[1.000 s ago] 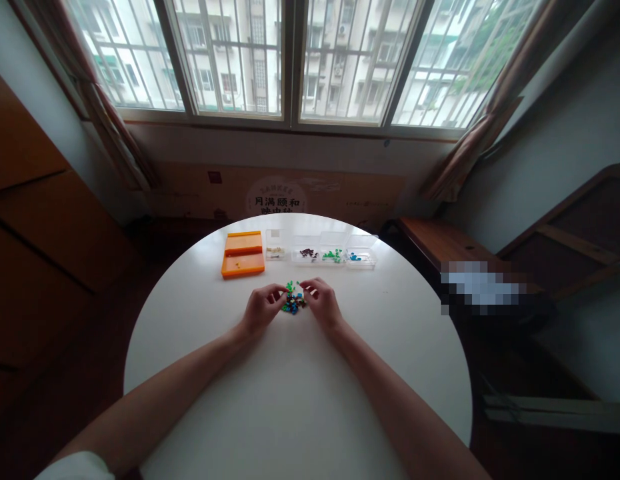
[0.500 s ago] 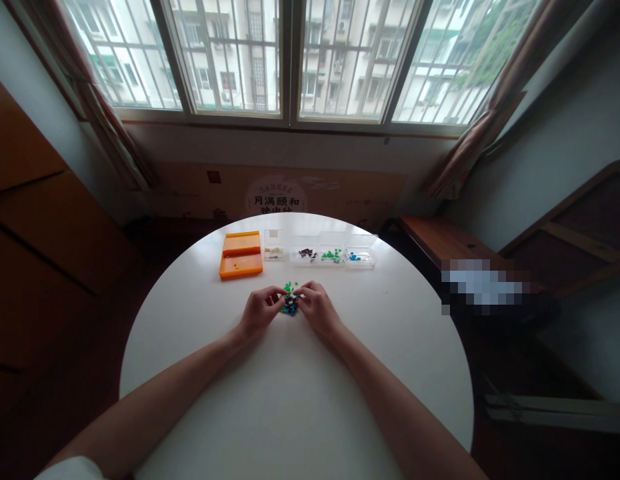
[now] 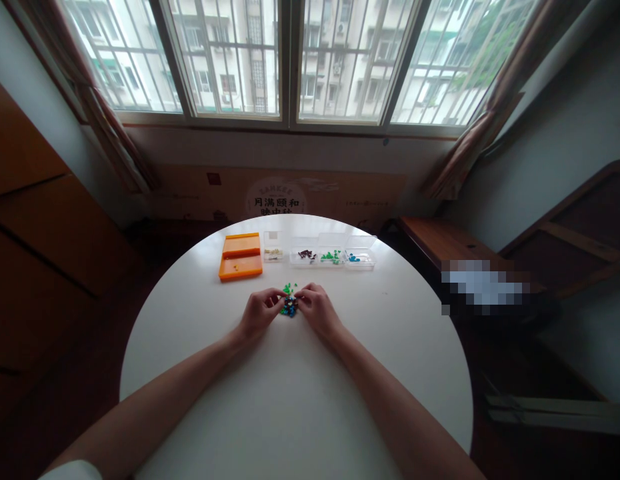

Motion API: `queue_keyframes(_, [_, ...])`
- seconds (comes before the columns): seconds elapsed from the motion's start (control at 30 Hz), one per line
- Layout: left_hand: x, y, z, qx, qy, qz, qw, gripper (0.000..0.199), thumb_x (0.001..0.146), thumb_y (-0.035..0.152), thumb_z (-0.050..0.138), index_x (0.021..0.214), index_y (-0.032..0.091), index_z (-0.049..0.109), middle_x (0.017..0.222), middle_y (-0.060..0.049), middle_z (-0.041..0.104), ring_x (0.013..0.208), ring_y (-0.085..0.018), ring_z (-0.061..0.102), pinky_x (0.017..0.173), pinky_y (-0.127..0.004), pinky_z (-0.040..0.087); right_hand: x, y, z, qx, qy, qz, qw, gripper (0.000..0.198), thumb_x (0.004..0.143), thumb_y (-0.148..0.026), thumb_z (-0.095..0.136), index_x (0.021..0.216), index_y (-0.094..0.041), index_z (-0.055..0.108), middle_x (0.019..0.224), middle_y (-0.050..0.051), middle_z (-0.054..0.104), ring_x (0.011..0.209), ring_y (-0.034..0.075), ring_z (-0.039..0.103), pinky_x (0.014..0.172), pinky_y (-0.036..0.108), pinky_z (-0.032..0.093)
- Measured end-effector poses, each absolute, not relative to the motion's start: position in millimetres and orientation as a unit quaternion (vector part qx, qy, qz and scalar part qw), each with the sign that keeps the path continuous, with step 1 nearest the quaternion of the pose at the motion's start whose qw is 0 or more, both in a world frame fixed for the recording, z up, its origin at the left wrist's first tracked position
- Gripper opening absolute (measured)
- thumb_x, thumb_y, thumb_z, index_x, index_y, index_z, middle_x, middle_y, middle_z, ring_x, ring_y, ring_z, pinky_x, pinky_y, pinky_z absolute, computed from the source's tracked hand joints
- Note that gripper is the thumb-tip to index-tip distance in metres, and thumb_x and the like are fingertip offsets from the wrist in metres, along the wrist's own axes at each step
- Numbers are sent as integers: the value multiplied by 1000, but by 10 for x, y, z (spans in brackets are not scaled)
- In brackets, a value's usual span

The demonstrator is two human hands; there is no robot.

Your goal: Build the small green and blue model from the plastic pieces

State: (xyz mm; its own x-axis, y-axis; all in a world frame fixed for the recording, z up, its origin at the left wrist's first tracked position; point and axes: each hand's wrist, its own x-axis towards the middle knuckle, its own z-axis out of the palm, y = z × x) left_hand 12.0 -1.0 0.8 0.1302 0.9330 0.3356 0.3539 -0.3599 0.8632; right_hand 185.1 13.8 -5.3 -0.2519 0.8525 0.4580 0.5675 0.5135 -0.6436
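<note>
A small heap of tiny green, blue and dark pieces (image 3: 289, 305) lies on the white round table (image 3: 290, 400), between my hands. My left hand (image 3: 263, 310) rests at the heap's left side, its thumb and fingers drawn together at the edge. From the right, my right hand (image 3: 316, 307) touches the heap with its fingertips pinched. Whatever is between the fingertips of either hand is too small to make out. A few green pieces (image 3: 289, 289) are scattered just beyond the heap.
Behind the hands stand an orange tray (image 3: 241, 272) with a few yellow bits and a small clear box (image 3: 273, 257) of pale pieces. Further right are clear boxes with dark brown pieces (image 3: 307, 256), green pieces (image 3: 332, 256) and blue pieces (image 3: 355, 257). A wooden bench (image 3: 440, 243) is beyond the table's right edge.
My right hand's fingertips have drawn back slightly to the right, showing more of the heap's top. The left hand stays almost in place.
</note>
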Motion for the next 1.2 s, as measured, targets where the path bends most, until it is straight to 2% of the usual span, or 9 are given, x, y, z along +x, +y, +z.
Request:
queue_keyframes(0.2, [124, -23, 41, 685, 469, 457, 320, 20, 78, 28, 58, 87, 13, 67, 57, 1, 55, 42, -6, 45, 38, -15, 37, 1859, 151, -23, -449, -717, 251, 470, 17, 76, -16, 57, 90, -17, 68, 81, 6, 62, 74, 16, 58, 67, 28, 47])
queue_keyframes(0.4, [138, -53, 72, 712, 425, 470, 301, 22, 78, 27, 60, 94, 13, 64, 67, 0, 56, 46, -5, 48, 41, -15, 39, 1770, 66, 28, -374, -590, 466, 543, 20, 72, -31, 66, 84, -15, 66, 71, 4, 66, 62, 15, 61, 56, 25, 49])
queue_keyframes(0.57, [132, -75, 77, 737, 395, 479, 265, 15, 79, 24, 60, 90, 15, 66, 69, 0, 53, 47, -5, 48, 44, -16, 40, 1693, -4, 105, -333, -511, 563, 558, 19, 66, -30, 71, 76, -14, 66, 61, 2, 66, 53, 13, 60, 51, 24, 48])
queue_keyframes(0.9, [126, -93, 92, 744, 388, 483, 248, 11, 79, 23, 60, 86, 16, 66, 69, 0, 54, 49, -6, 50, 46, -16, 41, 1695, 40, 51, -331, -452, 625, 543, 23, 60, -30, 76, 71, -13, 66, 54, 1, 64, 46, 11, 56, 46, 22, 45])
queue_keyframes(1.2, [112, -50, 68, 670, 453, 496, 316, 17, 76, 30, 64, 81, 13, 64, 73, -1, 57, 46, -6, 51, 39, -16, 42, 1686, 57, 25, -342, -455, 628, 531, 21, 61, -31, 74, 73, -14, 68, 60, 2, 66, 50, 11, 57, 48, 22, 45])
